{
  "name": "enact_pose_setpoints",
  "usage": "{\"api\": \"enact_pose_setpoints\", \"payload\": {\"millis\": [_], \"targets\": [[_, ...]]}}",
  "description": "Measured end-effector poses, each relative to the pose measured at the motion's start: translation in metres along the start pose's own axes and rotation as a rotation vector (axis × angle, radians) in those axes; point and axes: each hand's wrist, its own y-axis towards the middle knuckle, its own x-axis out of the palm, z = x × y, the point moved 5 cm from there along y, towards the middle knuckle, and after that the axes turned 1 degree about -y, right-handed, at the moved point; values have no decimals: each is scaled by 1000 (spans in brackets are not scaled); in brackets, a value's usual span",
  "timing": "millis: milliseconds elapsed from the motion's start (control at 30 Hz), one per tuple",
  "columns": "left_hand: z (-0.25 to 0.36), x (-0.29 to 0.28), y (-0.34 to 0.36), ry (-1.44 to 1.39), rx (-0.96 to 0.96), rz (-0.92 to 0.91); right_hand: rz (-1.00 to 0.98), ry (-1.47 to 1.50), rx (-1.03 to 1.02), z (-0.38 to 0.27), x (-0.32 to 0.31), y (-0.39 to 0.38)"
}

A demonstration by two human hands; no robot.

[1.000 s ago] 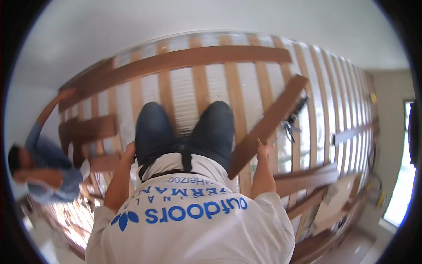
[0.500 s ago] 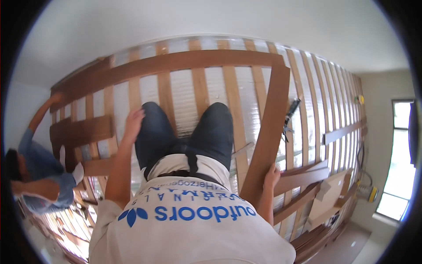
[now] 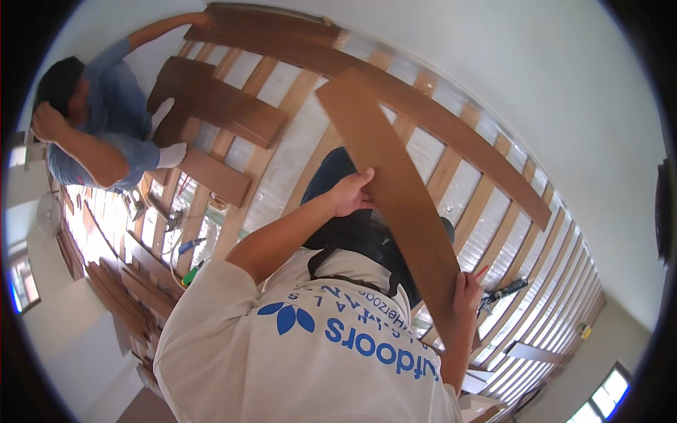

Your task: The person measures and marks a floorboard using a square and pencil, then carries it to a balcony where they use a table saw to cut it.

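Note:
A brown wooden floorboard [image 3: 398,190] slants across my lap, raised above the wooden battens. My left hand [image 3: 352,192] grips its left edge midway, thumb on top and fingers under it. On the right edge, lower down, my right hand [image 3: 466,295] is closed around the board. A thin red stick, perhaps a pencil [image 3: 482,271], pokes out from those fingers. Past the board's far end lies a long brown floorboard [image 3: 451,137] across the battens. A black tool [image 3: 506,289], its kind unclear, rests just right of my right hand.
Wooden battens [image 3: 486,190] run over silvery foil. A co-worker [image 3: 106,127] crouches at left, one hand on the far boards. Shorter boards [image 3: 218,102] lie near that person. Stacked boards [image 3: 120,296] and a green-and-blue tool [image 3: 190,273] are at lower left.
My view has swung round, bringing the co-worker further in. The floorboard has come across in front of me, and my left hand, earlier off it beside my knee, now holds it too.

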Motion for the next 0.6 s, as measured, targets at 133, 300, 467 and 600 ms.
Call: {"api": "enact_pose_setpoints", "payload": {"millis": [133, 300, 467, 600], "targets": [[24, -37, 9, -91, 101, 109, -39, -111, -191, -7, 26, 114], [51, -50, 64, -176, 236, 366, -52, -331, -156, -1, 61, 237], [80, -125, 110, -204, 283, 502, -209, -291, -113, -39, 92, 306], [95, -114, 119, -130, 221, 493, -247, -288, -91, -34, 83, 303]]}}
